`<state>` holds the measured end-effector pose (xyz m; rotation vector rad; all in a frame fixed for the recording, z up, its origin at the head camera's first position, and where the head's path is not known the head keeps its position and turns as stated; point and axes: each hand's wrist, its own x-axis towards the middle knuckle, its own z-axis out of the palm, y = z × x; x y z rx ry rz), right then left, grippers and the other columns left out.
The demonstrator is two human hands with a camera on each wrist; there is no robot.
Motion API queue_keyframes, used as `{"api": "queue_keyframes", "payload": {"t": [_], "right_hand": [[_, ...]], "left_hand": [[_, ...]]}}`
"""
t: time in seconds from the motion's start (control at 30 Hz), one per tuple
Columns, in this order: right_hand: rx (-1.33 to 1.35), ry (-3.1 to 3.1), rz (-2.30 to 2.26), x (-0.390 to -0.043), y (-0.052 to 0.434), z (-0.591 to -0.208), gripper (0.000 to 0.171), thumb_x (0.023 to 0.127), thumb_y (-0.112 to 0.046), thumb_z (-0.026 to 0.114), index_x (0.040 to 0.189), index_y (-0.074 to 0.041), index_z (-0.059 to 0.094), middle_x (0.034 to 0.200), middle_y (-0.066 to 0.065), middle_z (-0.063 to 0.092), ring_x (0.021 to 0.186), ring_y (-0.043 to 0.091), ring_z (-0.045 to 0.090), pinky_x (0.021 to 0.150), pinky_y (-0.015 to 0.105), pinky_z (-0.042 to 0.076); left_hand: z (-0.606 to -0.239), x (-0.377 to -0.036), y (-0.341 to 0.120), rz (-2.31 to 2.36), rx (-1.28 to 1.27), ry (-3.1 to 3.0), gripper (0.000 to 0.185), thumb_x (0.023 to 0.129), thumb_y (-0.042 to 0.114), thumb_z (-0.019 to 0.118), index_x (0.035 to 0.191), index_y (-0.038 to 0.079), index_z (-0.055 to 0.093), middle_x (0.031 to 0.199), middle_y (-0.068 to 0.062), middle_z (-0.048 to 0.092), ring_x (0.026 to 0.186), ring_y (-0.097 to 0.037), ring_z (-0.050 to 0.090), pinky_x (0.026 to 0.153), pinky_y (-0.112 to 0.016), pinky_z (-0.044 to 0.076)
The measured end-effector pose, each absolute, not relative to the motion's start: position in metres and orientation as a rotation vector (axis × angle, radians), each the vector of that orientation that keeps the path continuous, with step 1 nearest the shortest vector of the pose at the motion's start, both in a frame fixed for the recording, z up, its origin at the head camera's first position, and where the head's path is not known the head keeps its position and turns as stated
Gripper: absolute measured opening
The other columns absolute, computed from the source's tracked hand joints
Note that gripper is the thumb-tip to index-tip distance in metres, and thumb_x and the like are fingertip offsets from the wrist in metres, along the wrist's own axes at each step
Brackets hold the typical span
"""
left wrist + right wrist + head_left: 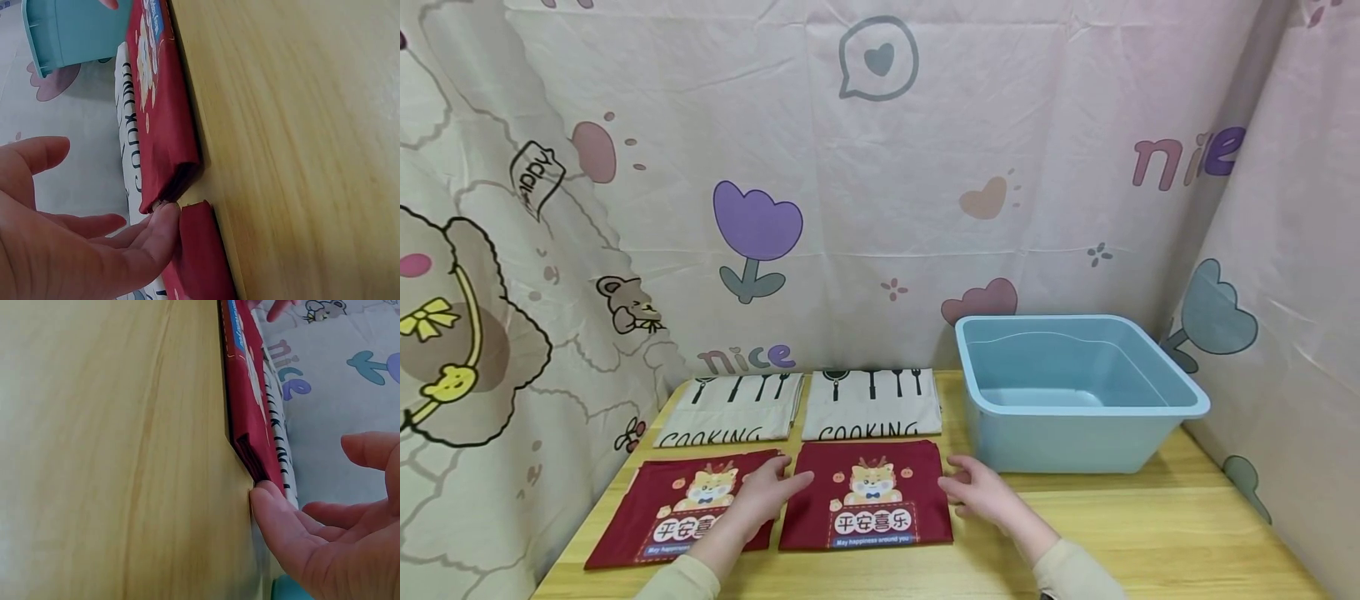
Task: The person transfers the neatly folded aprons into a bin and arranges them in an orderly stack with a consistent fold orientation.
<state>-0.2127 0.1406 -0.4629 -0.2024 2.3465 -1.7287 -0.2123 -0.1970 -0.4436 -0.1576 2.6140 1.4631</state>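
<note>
Head view gives us the front-right red cloth, which lies folded and flat on the wooden table, between the two hands. At its left edge is the left hand: the thumb stands apart from the fingers, and in the left wrist view the fingertips touch the cloth's corner, just beside the other red cloth. At the opposite edge, the right hand also has its thumb well apart, and one fingertip touches the folded layers. We see no pinch in either hand.

We judge that the folding is done for all four pieces, while the lifting of this red cloth is not yet made. Behind the red pair lie the left white cloth and the right white cloth. To the right stands a blue basin; all four cloths are outside it, so most of the handling seems left. Further back hangs a patterned curtain.
</note>
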Motion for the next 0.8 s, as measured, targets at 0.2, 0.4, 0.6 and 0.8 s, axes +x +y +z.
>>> {"api": "queue_keyframes", "payload": {"t": [0.2,0.4,0.6,0.8], "right_hand": [[-0.094,2.249,-1.798,-0.2183,0.1387,-0.4666,0.058,0.098,-0.011,0.059,0.138,0.021,0.034,0.116,0.032,0.060,0.090,0.033,0.068,0.074,0.044,0.059],[-0.083,2.145,-1.852,-0.2221,0.1387,-0.4694,0.058,0.099,-0.011,0.056,0.134,0.027,0.030,0.106,0.027,0.065,0.091,0.036,0.068,0.079,0.046,0.058],[-0.064,2.083,-1.894,-0.2223,0.1406,-0.4700,0.060,0.099,-0.013,0.055,0.133,0.029,0.029,0.108,0.026,0.063,0.088,0.026,0.067,0.081,0.045,0.057],[-0.062,2.057,-1.929,-0.2217,0.1404,-0.4718,0.057,0.098,-0.011,0.057,0.131,0.029,0.033,0.105,0.023,0.062,0.085,0.020,0.064,0.079,0.043,0.058]], "left_hand": [[-0.4396,-0.2121,-0.1943,1.563,-0.233,2.496,0.075,0.095,0.033,0.066,0.142,-0.015,0.034,0.143,-0.038,0.036,0.121,-0.051,0.050,0.087,-0.055,0.053],[-0.4406,-0.2128,-0.1932,1.588,-0.270,2.478,0.072,0.095,0.030,0.066,0.141,-0.016,0.034,0.143,-0.038,0.036,0.121,-0.053,0.049,0.089,-0.054,0.052],[-0.4444,-0.2148,-0.1961,1.637,-0.290,2.455,0.067,0.096,0.027,0.065,0.140,-0.015,0.037,0.139,-0.036,0.041,0.116,-0.048,0.053,0.088,-0.053,0.053],[-0.4465,-0.2151,-0.1994,1.708,-0.329,2.396,0.062,0.097,0.025,0.063,0.140,-0.013,0.039,0.135,-0.032,0.046,0.112,-0.041,0.054,0.084,-0.050,0.055]]}}
